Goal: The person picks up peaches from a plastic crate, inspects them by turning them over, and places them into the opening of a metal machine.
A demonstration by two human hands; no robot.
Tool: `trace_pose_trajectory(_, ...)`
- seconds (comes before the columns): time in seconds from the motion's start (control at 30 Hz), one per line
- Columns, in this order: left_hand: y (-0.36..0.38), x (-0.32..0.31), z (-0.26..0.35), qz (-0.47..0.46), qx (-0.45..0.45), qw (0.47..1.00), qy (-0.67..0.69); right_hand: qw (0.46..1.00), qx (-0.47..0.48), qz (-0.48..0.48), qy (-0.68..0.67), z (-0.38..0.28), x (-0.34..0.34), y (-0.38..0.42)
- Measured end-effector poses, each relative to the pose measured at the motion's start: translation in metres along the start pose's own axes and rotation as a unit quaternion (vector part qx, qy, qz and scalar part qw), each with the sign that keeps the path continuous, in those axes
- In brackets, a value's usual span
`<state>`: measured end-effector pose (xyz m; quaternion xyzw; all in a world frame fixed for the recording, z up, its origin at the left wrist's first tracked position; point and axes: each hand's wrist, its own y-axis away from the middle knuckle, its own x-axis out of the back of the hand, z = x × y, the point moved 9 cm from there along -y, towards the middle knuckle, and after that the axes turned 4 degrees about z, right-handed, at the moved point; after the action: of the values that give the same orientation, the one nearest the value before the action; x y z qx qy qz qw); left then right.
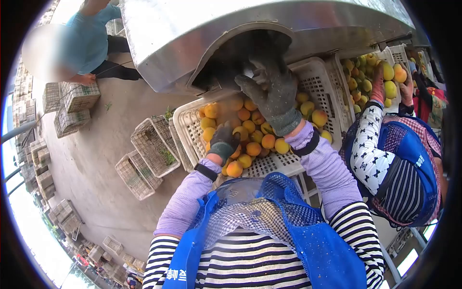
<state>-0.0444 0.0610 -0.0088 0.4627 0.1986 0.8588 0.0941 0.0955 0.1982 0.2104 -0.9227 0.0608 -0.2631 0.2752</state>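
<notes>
Yellow-orange peaches (268, 141) lie in a white plastic crate (315, 72) before me. My left hand (224, 139), in a dark glove, rests low among the peaches at the crate's near left side. Its fingers look loosely apart against the fruit, and their tips are partly hidden. Above the crate my right hand (276, 96), also in a dark glove, reaches toward the round opening (236, 53) of a metal machine. The right thumb and fingers are spread, with no fruit seen in them. The opening's dark inside hides detail.
The metal housing (337, 21) overhangs the crate. At right, a co-worker (399, 164) holds fruit over another crate (392, 55). Empty-looking crates (156, 144) stand on the floor (115, 130) at left. Another person (94, 36) is at upper left beside stacked crates (79, 96).
</notes>
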Motion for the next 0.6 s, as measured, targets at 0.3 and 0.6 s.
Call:
trace_pose_trajectory(0.3, 0.002, -0.137, -0.014, -0.157, -0.1, 0.918, -0.351, 0.822, 0.065, -0.537, 0.178, 0.131, -0.142, 0.279)
trace_pose_trajectory(0.6, 0.023, 0.016, 0.041, -0.249, -0.118, 0.921, 0.275, 0.771, -0.383, -0.461, -0.215, 0.159, -0.083, 0.212)
